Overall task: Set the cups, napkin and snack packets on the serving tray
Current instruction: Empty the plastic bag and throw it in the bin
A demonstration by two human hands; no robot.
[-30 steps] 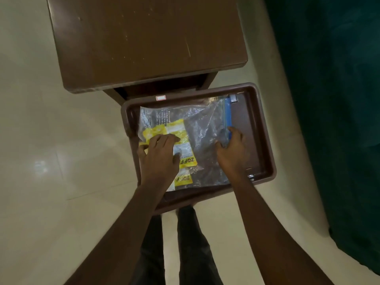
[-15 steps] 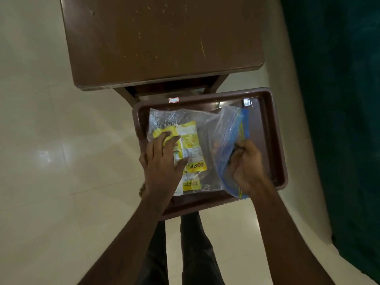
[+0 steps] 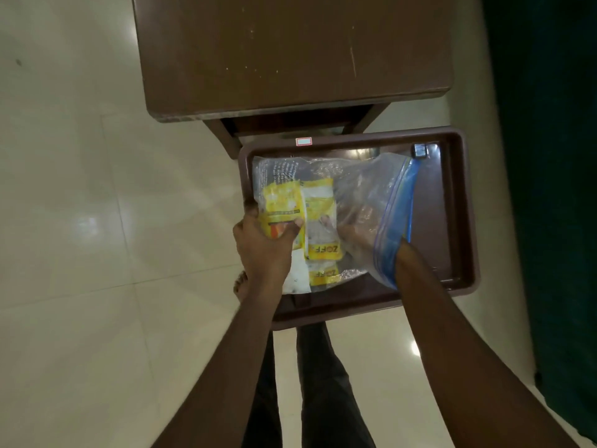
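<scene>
my left hand (image 3: 263, 250) is closed on the near left edge of a clear zip bag (image 3: 326, 202), thumb and fingers pinching a yellow snack packet (image 3: 282, 205) through the plastic. my right hand (image 3: 358, 229) is pushed inside the bag's blue-edged mouth, seen only through the film, so i cannot tell whether it is grasping anything. more yellow packets (image 3: 321, 227) printed zoff lie flat in the bag beside the pinched one. the bag rests in the brown serving tray (image 3: 458, 221), toward its left side, the right part of the tray floor bare. the tray sits just in front of a brown table (image 3: 290, 53), over a pale tiled floor (image 3: 97, 221)
</scene>
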